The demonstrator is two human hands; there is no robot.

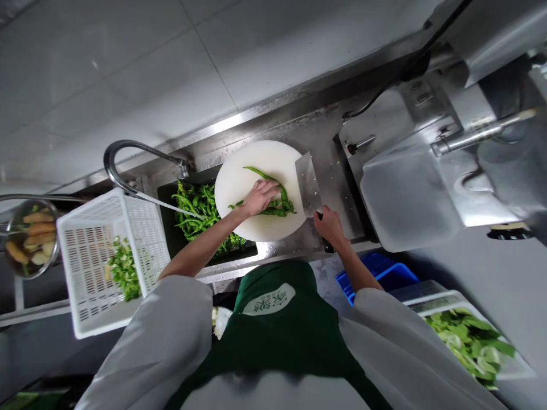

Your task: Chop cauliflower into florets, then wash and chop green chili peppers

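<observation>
A round white cutting board [250, 156] lies across the sink's right end, with several long green peppers [277, 209] on it. Over these peppers my left hand [261, 196] rests palm down, fingers stretched out and touching them. My right hand [330, 225] is closed round the dark handle of a cleaver [308, 182]. Its broad blade points away from me and overlaps the board's right edge. Many more green peppers [194, 208] fill the sink basin, partly hidden by the board and my left forearm. Water runs onto them from a curved faucet [113, 154].
A white plastic basket [100, 213] with chopped greens stands left of the basin. Farther left is a metal bowl [55, 250] of root vegetables. A metal machine [410, 188] occupies the right side. Below it are a blue crate [376, 267] and a white basket of leafy greens [470, 341].
</observation>
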